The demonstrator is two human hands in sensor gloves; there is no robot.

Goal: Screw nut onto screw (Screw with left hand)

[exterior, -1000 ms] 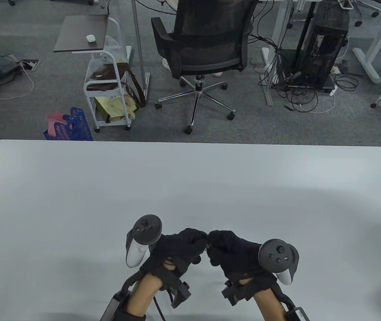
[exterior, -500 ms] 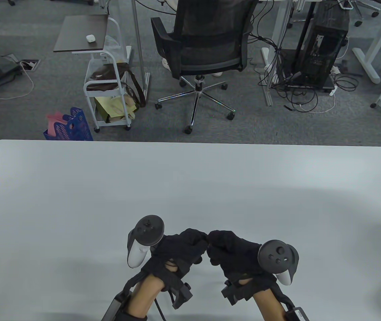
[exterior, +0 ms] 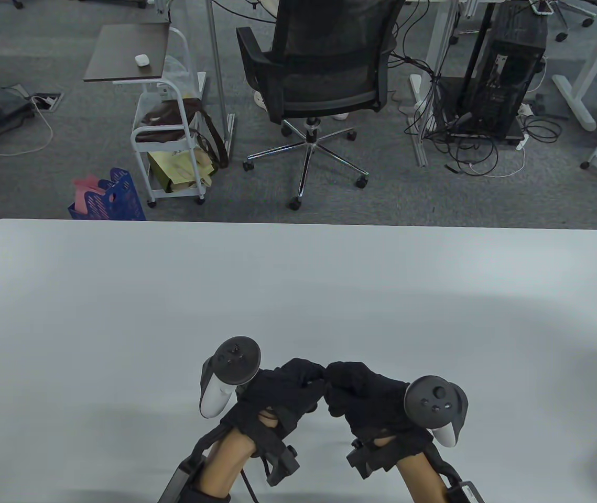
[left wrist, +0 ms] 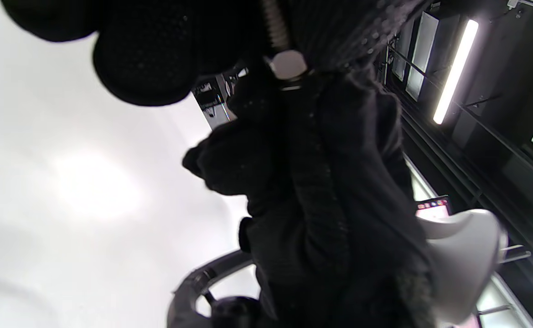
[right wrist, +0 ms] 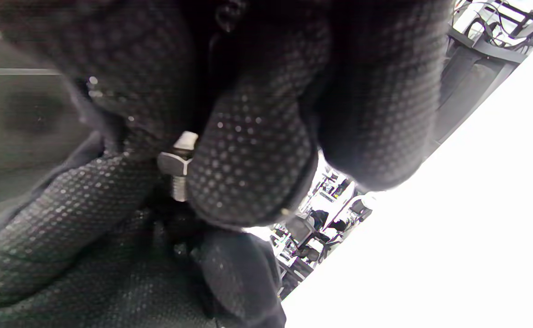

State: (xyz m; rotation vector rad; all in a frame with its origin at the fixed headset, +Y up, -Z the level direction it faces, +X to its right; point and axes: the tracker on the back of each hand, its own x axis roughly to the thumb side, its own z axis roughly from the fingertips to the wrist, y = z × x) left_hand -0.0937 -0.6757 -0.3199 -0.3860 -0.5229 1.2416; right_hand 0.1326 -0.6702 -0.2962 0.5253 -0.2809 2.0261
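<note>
Both gloved hands meet fingertip to fingertip low over the white table (exterior: 120, 314) near its front edge. My left hand (exterior: 317, 378) pinches the threaded screw (left wrist: 275, 25); its shaft runs down between the left fingers (left wrist: 143, 59) in the left wrist view. The silver nut (left wrist: 288, 64) sits on the screw's end, against the right hand. In the right wrist view the nut (right wrist: 175, 163) shows with a stub of screw (right wrist: 179, 189) below it, pinched by my right fingers (right wrist: 248, 168). My right hand (exterior: 332, 382) grips the nut. In the table view the screw and nut are hidden by the gloves.
The table's far edge (exterior: 298, 224) lies well beyond the hands. Past it on the floor stand an office chair (exterior: 319, 78), a small white cart (exterior: 167, 136) and a blue basket (exterior: 112, 199).
My left hand has rolled slightly, its tracker shifting a little to the right. The right hand has stayed in place. The fingertips remain together.
</note>
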